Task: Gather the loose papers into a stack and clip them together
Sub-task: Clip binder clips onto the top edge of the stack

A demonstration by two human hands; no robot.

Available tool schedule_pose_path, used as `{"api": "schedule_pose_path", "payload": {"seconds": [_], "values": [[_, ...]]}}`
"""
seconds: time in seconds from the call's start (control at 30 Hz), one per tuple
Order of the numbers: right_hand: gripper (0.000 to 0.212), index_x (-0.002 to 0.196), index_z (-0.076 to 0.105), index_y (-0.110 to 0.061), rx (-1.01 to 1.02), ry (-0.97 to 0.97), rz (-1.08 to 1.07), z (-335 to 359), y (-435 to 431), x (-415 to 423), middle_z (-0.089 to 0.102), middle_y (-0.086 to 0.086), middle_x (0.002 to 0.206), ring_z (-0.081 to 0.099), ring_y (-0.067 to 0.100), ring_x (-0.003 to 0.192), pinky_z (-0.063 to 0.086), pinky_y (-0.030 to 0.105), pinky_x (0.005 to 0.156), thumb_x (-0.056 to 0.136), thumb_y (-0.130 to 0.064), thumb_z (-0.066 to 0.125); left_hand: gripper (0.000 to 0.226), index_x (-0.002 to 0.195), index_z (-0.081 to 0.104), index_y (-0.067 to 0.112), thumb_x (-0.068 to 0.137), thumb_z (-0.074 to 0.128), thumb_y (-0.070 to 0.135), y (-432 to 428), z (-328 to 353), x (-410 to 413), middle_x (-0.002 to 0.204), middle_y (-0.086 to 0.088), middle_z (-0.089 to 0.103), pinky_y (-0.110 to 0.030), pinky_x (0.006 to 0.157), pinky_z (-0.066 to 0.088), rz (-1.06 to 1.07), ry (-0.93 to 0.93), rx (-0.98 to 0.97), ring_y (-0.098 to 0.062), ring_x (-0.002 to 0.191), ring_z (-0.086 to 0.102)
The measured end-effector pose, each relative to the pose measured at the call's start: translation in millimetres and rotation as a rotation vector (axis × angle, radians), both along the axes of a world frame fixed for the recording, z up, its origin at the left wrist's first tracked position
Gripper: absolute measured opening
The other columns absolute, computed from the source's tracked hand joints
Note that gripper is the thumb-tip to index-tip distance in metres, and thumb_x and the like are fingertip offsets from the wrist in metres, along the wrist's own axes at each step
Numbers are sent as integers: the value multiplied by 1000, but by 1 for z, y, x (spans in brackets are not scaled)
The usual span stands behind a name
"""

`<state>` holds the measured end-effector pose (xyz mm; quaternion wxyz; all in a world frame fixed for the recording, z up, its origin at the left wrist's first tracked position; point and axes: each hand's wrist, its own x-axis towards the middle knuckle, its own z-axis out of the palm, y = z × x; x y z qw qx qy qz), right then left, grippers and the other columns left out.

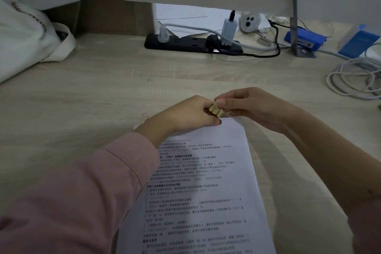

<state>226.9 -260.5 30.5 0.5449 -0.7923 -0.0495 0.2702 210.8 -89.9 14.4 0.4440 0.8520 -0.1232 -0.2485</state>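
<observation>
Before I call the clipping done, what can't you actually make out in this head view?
- Gold binder clip: mostly covered by the left hand and right hand; whether it grips the paper stack is hidden.
- Stack's far-left corner: behind the left wrist; a silver wire handle pokes out there, its clip body unseen.
- Stack's near edge: cut off by the frame bottom.
- Sheet count: edges too fine to tell.

The desk [123,80] was matt pale wood-grain. The papers [206,192] were smooth white paper; the clips [277,110] at their twelve o'clock edge shone brassy metal.
</observation>
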Motion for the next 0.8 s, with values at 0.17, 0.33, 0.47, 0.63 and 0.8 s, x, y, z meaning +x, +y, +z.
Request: {"api": "schedule_pose_path", "payload": {"seconds": [0.17,0.33,0.47,0.63,0.8], "values": [[27,96,72,-7,2,14,29,1,-2,4,73,10,102,68,14,94,52,20,88,75,-24,68,6,82,67,24,83,62,25,4,-4,3,69,10,57,-24,64,40,26,20,21,-7,66,53],[16,84,71,-11,-165,-104,74,6,-3,10,72,-2,82,66,5,79,52,15,80,73,-22,73,5,80,63,20,84,63,22,3,0,6,65,9,53,-7,41,32,6,51,18,6,38,45],[9,78,70,-10,-257,-143,164,10,-1,15,71,-6,76,64,-3,67,49,4,65,76,-19,72,18,94,53,21,82,66,17,5,-2,7,90,3,65,-13,57,41,-15,109,-34,3,63,57],[20,86,70,-2,-302,-127,245,10,1,23,70,-5,77,65,7,76,51,6,70,78,-19,70,32,88,43,31,79,68,12,5,-9,5,102,-1,65,-25,65,39,16,95,-105,-8,75,54],[9,80,70,-8,-273,-7,327,11,0,32,69,-6,74,62,9,76,52,13,73,81,-16,67,33,88,41,30,80,67,10,5,-10,2,91,4,63,-20,69,41,18,73,-166,-3,73,54]]}}
